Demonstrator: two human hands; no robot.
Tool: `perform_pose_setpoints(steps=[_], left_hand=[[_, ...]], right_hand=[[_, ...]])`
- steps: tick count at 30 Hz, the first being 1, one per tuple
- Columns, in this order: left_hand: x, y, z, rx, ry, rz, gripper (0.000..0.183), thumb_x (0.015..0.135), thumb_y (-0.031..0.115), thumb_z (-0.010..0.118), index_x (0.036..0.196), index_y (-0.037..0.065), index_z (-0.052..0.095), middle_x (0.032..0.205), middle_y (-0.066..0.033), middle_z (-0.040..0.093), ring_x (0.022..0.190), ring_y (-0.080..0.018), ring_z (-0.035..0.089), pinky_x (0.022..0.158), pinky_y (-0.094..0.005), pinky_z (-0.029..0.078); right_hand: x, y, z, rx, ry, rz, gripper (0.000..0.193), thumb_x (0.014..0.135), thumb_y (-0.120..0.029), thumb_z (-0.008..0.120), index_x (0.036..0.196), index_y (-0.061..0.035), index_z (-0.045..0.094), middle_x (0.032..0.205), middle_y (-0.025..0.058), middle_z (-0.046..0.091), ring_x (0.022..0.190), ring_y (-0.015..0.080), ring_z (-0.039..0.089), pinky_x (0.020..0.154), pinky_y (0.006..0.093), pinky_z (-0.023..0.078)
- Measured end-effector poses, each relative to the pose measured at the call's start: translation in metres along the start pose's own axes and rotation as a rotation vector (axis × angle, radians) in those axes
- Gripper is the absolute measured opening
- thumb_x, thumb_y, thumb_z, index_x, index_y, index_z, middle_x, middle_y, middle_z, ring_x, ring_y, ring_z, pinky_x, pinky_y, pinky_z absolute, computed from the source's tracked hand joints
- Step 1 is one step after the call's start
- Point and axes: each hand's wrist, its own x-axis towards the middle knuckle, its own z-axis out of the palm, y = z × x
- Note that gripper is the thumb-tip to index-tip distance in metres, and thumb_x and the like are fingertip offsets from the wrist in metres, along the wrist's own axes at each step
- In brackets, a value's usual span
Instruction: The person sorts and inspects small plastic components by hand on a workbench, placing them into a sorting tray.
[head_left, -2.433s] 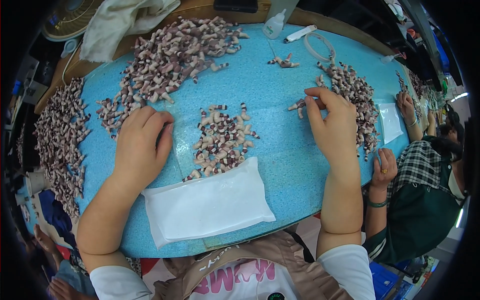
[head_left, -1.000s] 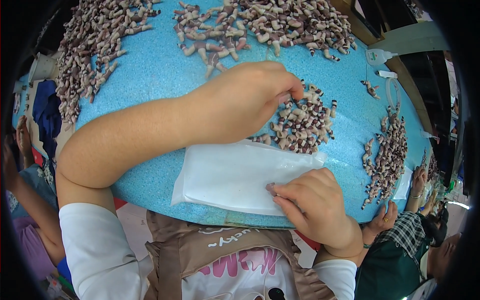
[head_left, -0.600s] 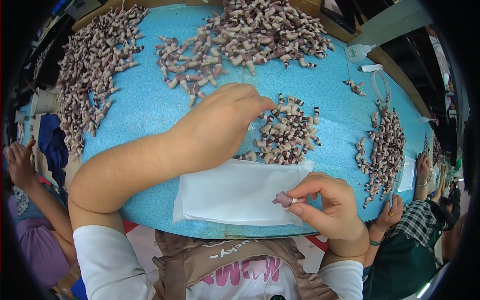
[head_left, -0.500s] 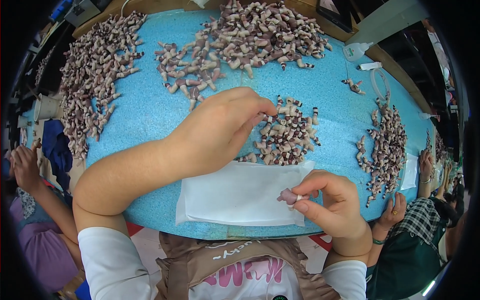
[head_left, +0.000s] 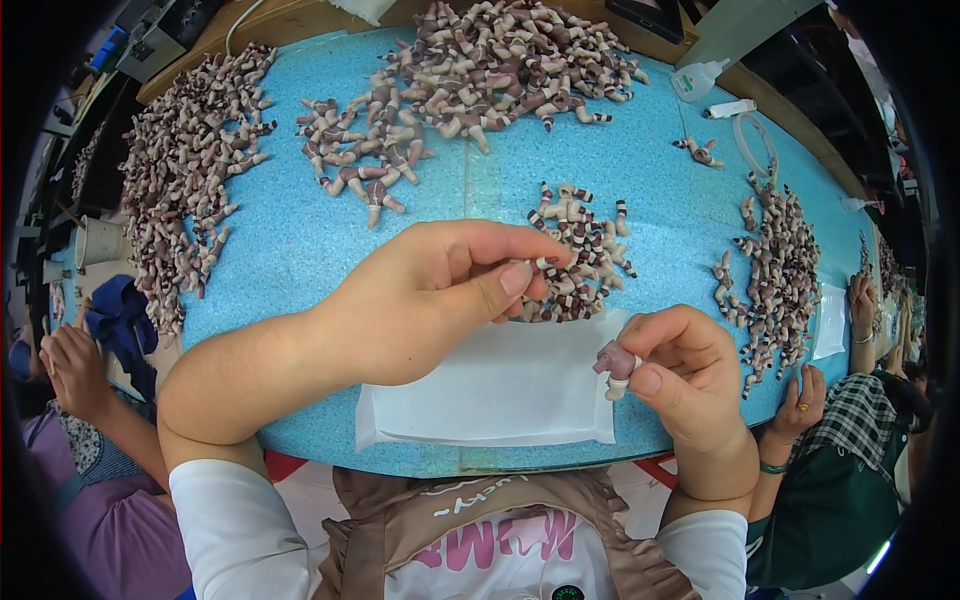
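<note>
My left hand [head_left: 430, 295] reaches across the middle of the table, thumb and forefinger pinched on a small figurine limb [head_left: 545, 263] with a dark tip and a white band. Right behind those fingers lies a loose pile of cream and maroon limb pieces [head_left: 585, 235], partly hidden by the hand. At the near right, my right hand [head_left: 690, 375] grips a mauve figurine torso [head_left: 617, 362] with cream parts on it, its far side covered by my fingers. A white paper-lined tray [head_left: 480, 405] lies below both hands.
Heaps of figurine bodies lie at the back [head_left: 510, 65], far left [head_left: 190, 170] and right [head_left: 775, 270]. A glue bottle [head_left: 697, 80] and a clear tube ring [head_left: 755, 145] are at the back right. Other people's hands rest at the left [head_left: 75, 370] and right [head_left: 798, 405] edges.
My left hand has drawn back from the limb pile with one limb in its pinch. My right hand has shifted slightly right and up, still holding the torso.
</note>
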Motion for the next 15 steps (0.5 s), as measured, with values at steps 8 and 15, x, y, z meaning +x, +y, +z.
perform_pose_setpoints(steps=[8,15], left_hand=[[0.000,-0.009,0.009,-0.290,-0.042,-0.022,0.022,0.096,0.020,0.055,0.112,0.004,0.055,0.102,-0.0062,0.061,0.093,-0.0117,0.057,0.082,-0.0259,0.045],[-0.009,-0.015,0.019,-0.409,-0.050,-0.020,0.023,0.095,0.020,0.057,0.110,0.003,0.054,0.095,-0.0035,0.056,0.084,-0.0122,0.053,0.077,-0.0267,0.043]], right_hand=[[0.001,0.004,0.001,0.059,0.022,-0.067,0.021,0.089,-0.006,0.063,0.106,0.0041,0.057,0.104,0.0154,0.067,0.096,0.0175,0.063,0.084,0.0311,0.050],[0.002,0.013,0.008,0.105,0.129,-0.025,0.023,0.088,-0.003,0.063,0.109,0.0032,0.055,0.104,0.0120,0.066,0.094,0.0153,0.063,0.085,0.0288,0.049]])
